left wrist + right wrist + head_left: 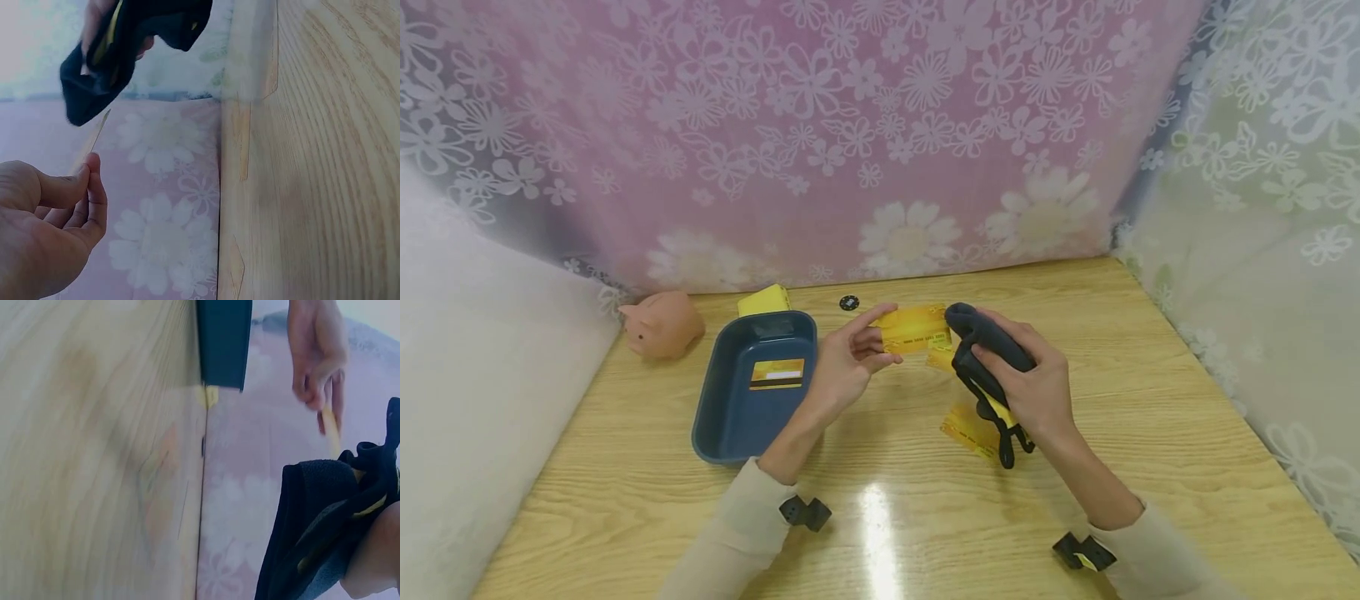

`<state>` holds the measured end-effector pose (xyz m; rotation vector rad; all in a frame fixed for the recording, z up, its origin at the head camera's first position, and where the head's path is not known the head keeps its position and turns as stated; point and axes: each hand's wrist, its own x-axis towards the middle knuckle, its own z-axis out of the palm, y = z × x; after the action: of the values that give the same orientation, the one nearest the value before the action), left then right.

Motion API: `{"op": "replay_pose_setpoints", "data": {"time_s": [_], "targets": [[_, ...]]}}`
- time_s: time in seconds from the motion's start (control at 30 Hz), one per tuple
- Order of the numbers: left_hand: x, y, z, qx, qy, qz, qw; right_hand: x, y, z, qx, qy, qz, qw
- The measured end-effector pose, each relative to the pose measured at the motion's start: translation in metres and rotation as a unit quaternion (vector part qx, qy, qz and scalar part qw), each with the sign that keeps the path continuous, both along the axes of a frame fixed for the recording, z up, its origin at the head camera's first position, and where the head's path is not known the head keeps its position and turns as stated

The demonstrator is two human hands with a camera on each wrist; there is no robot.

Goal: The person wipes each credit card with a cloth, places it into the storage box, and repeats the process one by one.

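Left hand (pixel 841 367) pinching a yellow card (pixel 913 329), right hand (pixel 1039 385) gripping a dark pouch (pixel 988 332), above a worktop (pixel 647 500).
The card lies between the hands, its long axis running sideways from the left hand toward the pouch; its right end is just beside the pouch, though whether they touch I cannot tell.

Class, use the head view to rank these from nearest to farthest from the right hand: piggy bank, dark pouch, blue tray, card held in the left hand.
1. Dark pouch: gripped in the right hand.
2. Card: held by the left hand.
3. Blue tray: left of the card.
4. Piggy bank: farthest left, beyond the tray.
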<state>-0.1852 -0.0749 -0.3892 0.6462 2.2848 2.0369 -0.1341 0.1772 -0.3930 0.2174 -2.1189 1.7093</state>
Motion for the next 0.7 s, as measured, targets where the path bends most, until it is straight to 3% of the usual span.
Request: {"op": "replay_pose_setpoints", "data": {"time_s": [0.13, 0.37, 0.53, 0.7], "targets": [[0.001, 0.002, 0.0, -0.013, 0.005, 0.003, 0.9999, -0.001, -0.017, 0.003, -0.015, 0.022, 0.043, 0.9987], [0.001, 0.004, -0.004, -0.068, 0.015, 0.012, 0.9975, 0.001, -0.045, 0.003, -0.01, 0.02, 0.082, 0.9964], [0.001, 0.005, -0.005, -0.073, 0.015, 0.006, 0.9972, 0.001, -0.058, 0.0, 0.018, 0.021, 0.089, 0.9957], [0.002, 0.006, -0.005, -0.078, 0.003, -0.001, 0.997, 0.0, -0.06, -0.005, 0.041, 0.019, 0.071, 0.9964]]}}
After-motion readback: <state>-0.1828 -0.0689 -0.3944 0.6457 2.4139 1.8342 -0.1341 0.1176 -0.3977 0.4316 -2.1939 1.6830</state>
